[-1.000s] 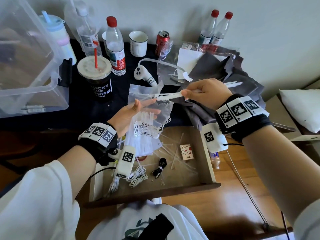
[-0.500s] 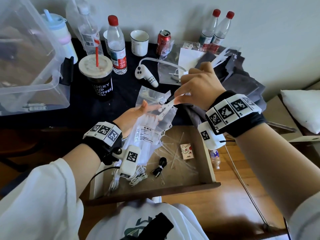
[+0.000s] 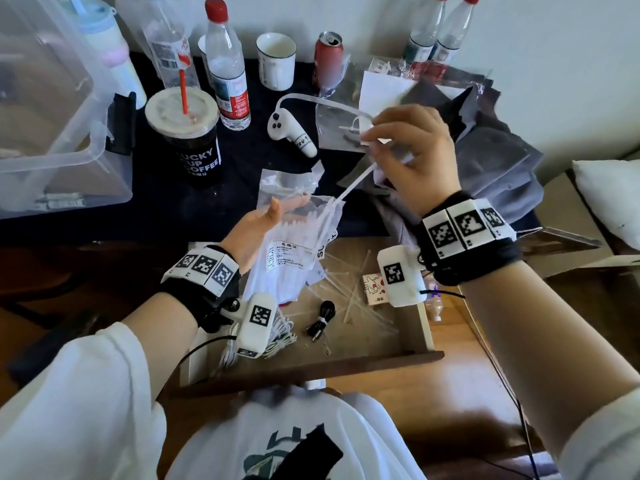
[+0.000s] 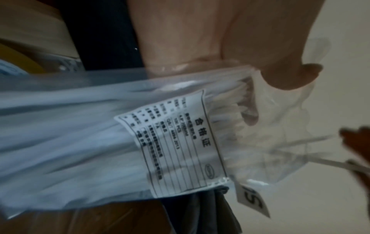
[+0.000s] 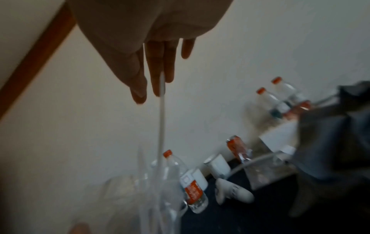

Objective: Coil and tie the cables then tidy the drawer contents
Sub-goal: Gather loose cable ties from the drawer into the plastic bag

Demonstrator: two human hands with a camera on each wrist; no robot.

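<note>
My left hand (image 3: pixel 287 211) holds a clear bag of white zip ties (image 3: pixel 294 258) up above the open wooden drawer (image 3: pixel 311 368). In the left wrist view my thumb (image 4: pixel 290 76) presses the bag (image 4: pixel 100 142) near its labelled mouth. My right hand (image 3: pixel 372 140), up and to the right, pinches a single white zip tie (image 3: pixel 356 181) that slants down, its lower end at the bag's mouth. The right wrist view shows this tie (image 5: pixel 161 126) hanging from my fingers (image 5: pixel 156 88). In the drawer lie a tied black cable (image 3: pixel 323 318), a loose white cable (image 3: pixel 280 337) and scattered zip ties (image 3: pixel 349 292).
A small printed box (image 3: pixel 372 287) lies in the drawer. On the dark tabletop behind stand a coffee cup (image 3: pixel 190 140), water bottles (image 3: pixel 228 81), a mug (image 3: pixel 275 60), a red can (image 3: pixel 327 57), a white controller (image 3: pixel 291 133) and grey cloths (image 3: pixel 491 161). A clear storage bin (image 3: pixel 52 116) fills the left.
My right hand has risen a little and swung the zip tie from level to a steep slant, with its lower end now at the bag's mouth. The left hand still holds the bag.
</note>
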